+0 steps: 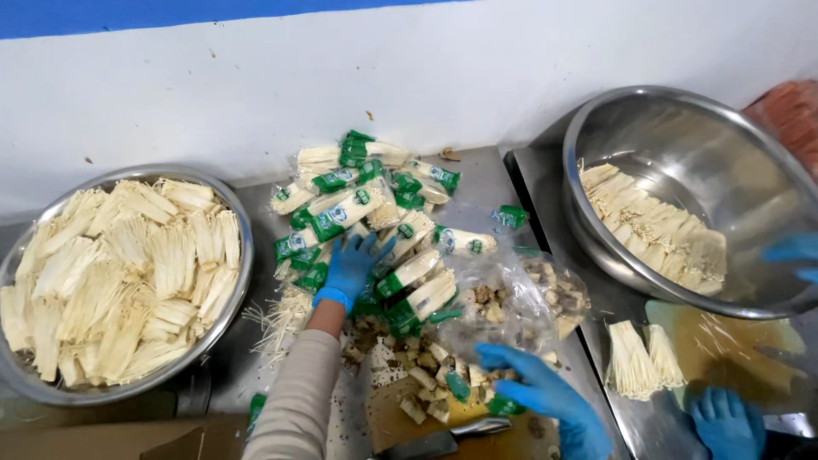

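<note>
White wall fills the upper part of the frame, with a blue band along its top edge, and below it runs a steel counter (494,183).

Seen from the head camera, two steel bowls stand on that counter. The left bowl (243,255), at the left edge, is heaped nearly full with trimmed bundles of pale enoki mushrooms. The right bowl (596,119), at the upper right, holds one smaller layer of the same bundles against its left wall.

Between the bowls, in the upper middle, lies a pile of packaged mushrooms (366,200) in clear wrappers with green bands; there are too many overlapping packs to count surely. The left hand (351,264), in a blue glove, rests with fingers spread and open on the lower part of that pile, gripping nothing. The right hand (545,393), also blue-gloved, lies at the lower middle with fingers stretched out loosely over cut root ends (417,375) and a crumpled clear bag (503,298); I cannot tell whether it grips anything. One knife (443,439) lies on a wooden board (392,422) at the bottom.

Two loose bundles (643,358) sit at the lower right, beside two more blue-gloved hands (728,422) of another person.
</note>
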### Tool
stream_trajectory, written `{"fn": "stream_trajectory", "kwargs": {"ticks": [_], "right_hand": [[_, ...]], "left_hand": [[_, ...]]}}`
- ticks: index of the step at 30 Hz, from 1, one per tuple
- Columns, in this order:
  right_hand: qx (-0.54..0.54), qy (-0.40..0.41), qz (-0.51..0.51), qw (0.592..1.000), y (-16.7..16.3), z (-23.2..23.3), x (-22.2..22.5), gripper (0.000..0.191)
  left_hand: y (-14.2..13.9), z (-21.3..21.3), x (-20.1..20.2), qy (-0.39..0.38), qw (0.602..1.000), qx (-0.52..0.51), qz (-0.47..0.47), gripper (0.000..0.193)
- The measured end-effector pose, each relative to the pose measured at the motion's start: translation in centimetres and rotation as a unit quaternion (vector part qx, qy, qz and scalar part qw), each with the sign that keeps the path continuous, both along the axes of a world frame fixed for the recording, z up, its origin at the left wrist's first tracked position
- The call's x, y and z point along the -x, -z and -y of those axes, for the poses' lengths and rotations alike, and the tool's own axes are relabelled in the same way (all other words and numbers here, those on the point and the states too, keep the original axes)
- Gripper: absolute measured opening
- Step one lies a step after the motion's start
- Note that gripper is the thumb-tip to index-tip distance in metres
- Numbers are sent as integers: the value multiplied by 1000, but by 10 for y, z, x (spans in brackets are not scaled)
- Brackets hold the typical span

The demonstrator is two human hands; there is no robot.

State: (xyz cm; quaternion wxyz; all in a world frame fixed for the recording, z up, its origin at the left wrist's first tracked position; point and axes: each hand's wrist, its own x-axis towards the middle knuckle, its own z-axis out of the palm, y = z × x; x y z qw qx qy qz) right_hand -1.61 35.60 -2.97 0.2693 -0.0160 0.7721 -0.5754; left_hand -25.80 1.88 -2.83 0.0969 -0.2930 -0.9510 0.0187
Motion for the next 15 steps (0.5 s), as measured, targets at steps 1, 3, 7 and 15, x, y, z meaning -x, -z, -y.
{"fn": "stream_trajectory", "kwargs": {"ticks": [1, 3, 7, 15], "right_hand": [[29, -41, 2, 999, -2, 24, 6, 63], [66, -117, -11, 991, -7, 65, 17, 62], [125, -33, 8, 992, -14, 118, 29, 58], [45, 120, -285, 950, -21, 149, 5, 34]], "left_hand": [[-2, 1, 4, 6, 999, 30, 13, 74], [-6, 5, 7, 13, 999, 22, 27, 50], [-24, 14, -24, -1, 974, -189, -127, 63], [-31, -6, -215, -55, 882, -466, 39, 62]]}}
